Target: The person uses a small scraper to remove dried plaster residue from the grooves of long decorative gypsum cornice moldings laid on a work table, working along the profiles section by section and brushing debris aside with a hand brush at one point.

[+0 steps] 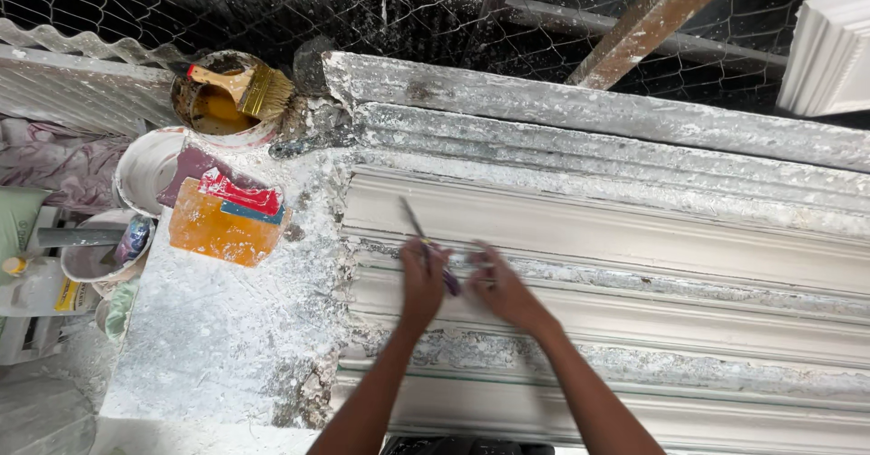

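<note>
Flat orange packet (216, 230) with red and blue label strip (241, 198) lies on plaster-dusted tabletop (227, 328). Left of the packet, at frame edge: white bottle (32, 294) with yellow label (65, 295); pale green bag (18, 219) above it.

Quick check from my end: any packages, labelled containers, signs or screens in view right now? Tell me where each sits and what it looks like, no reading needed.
Flat orange pack: on the plaster-dusted table left of the mould, rectangular, with a red and blue label patch on top.
White plastic bottle: far left edge, lying low, yellow label and yellow cap.
Pale green bag: far left, above the bottle, mostly cut off.
No signs or screens visible.
</note>
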Tool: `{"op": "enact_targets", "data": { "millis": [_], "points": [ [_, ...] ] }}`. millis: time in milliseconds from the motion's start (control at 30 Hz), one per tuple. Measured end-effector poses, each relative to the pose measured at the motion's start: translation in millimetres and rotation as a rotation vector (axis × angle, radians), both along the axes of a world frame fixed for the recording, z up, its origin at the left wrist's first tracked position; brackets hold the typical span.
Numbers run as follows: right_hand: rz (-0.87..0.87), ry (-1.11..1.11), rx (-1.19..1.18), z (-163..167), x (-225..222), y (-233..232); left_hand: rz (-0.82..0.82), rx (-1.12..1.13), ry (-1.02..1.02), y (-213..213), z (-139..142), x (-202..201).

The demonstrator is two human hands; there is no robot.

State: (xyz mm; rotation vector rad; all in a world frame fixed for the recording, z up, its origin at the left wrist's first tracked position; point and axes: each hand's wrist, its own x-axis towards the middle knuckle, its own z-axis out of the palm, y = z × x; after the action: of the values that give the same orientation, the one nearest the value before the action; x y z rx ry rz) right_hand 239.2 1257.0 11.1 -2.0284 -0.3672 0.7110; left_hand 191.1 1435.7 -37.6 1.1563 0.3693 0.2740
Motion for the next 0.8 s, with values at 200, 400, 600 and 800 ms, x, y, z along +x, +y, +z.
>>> {"op": "enact_targets", "data": {
  "millis": [200, 400, 600, 800],
  "points": [
    [0.109, -0.199, -0.201, 18, 11, 32, -0.259, 0.47, 0.19, -5, -20, -10],
    [0.076, -0.37, -0.393, 36, 59, 4, 0.128, 1.273, 0.382, 94, 17, 27],
    [0.344, -0.553, -0.67, 36, 134, 38, 0.14, 1.602, -0.067, 43, 29, 98],
    [0.803, -0.539, -0.912, 52, 221, 60, -0.039, 1.58, 0.123, 12, 1, 150]
  ]
}}
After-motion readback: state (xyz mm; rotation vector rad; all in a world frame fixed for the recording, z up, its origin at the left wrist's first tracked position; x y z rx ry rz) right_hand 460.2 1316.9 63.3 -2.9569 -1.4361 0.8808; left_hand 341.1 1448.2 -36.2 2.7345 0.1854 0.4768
